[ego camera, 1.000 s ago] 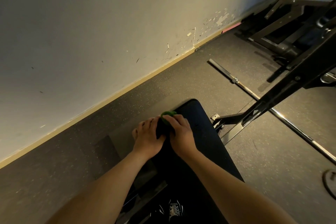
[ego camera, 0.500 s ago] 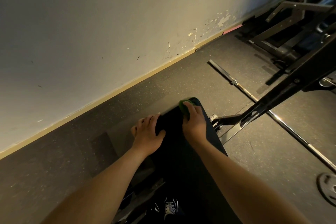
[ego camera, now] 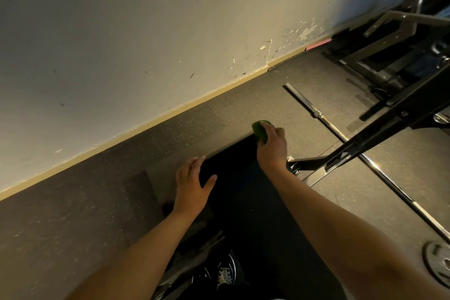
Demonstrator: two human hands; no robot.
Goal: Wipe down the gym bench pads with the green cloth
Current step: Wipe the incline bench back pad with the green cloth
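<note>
Right hand [ego camera: 271,147] grips the green cloth [ego camera: 260,130], fingers curled round it, at the far right corner of the black bench pad [ego camera: 243,190]. Left hand [ego camera: 192,184] rests flat on the pad's left edge, fingers straight, thumb spread. Barbell [ego camera: 365,153] lies on the floor right of the bench, weight plate [ego camera: 437,263] near the bottom right.
</note>
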